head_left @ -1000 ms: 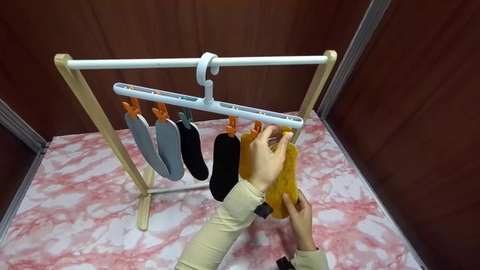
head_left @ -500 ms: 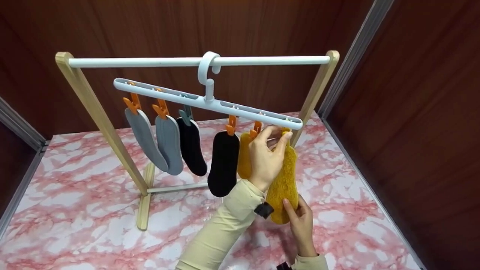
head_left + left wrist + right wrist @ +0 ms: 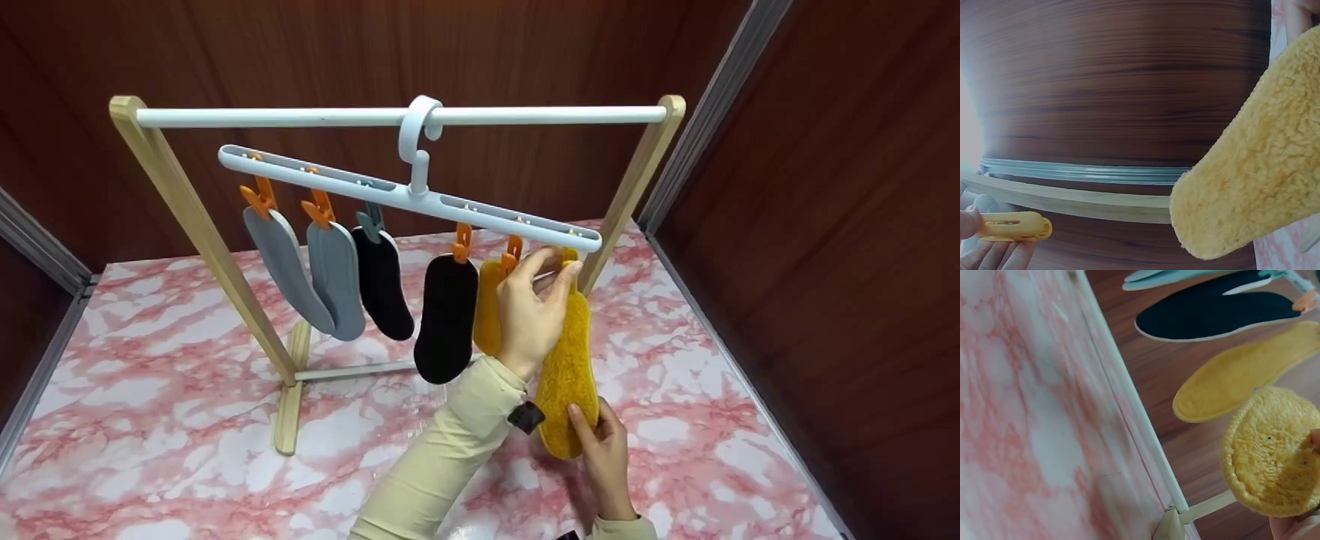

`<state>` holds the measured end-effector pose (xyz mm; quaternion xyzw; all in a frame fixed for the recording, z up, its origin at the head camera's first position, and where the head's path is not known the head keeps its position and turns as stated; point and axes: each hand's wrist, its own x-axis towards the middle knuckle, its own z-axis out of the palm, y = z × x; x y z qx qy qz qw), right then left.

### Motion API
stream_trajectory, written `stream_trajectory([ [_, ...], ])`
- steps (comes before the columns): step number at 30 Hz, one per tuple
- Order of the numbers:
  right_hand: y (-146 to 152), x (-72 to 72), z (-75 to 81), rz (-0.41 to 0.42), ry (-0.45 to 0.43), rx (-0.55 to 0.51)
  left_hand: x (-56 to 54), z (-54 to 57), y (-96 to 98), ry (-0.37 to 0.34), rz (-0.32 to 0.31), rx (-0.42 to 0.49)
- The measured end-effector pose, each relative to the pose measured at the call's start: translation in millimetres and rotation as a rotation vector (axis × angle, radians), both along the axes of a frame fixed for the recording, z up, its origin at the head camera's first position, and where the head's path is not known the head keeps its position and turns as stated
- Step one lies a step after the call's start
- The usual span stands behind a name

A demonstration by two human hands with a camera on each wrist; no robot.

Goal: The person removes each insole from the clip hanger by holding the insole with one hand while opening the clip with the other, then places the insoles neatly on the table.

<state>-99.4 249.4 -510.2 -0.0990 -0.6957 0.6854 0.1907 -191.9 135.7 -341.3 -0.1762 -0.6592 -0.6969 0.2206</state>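
My left hand pinches a yellow clothespin under the right end of a white clip hanger. Just below it, my right hand grips the lower end of a fuzzy yellow insole, thumb on its front face. In the left wrist view, a gap separates the clothespin from the insole's upper end. A second yellow insole hangs behind my left hand from an orange clothespin. The right wrist view shows the held insole end-on, near that hanging one.
A black insole hangs left of my left hand. Farther left hang another black insole and two grey insoles. The hanger hooks over the white rail of a wooden-sided stand on a pink marbled table.
The yellow insole has moved down with my right hand, away from the clothespin, and a gap has opened between them. My left hand keeps pinching the clothespin.
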Motion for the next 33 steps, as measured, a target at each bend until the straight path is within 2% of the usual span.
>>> stream_trajectory([
  [6,0.9,1.6,-2.9,-0.012,-0.070,0.010,-0.7,-1.0,0.0,0.009,-0.006,-0.018],
  [12,0.3,4.8,-4.3,0.036,-0.164,0.016,-1.5,-4.3,-0.3,0.012,-0.015,-0.025],
  [22,1.9,3.2,-7.8,0.077,-0.203,0.048,-6.8,-1.7,-0.2,0.014,-0.044,-0.026],
  [27,-0.6,4.4,-11.3,0.085,-0.192,0.048,-9.0,-1.8,-1.8,0.038,-0.038,-0.058],
  [33,-3.2,6.2,-17.4,0.116,-0.238,0.057,-11.4,-1.3,-3.6,0.065,-0.041,-0.069],
])
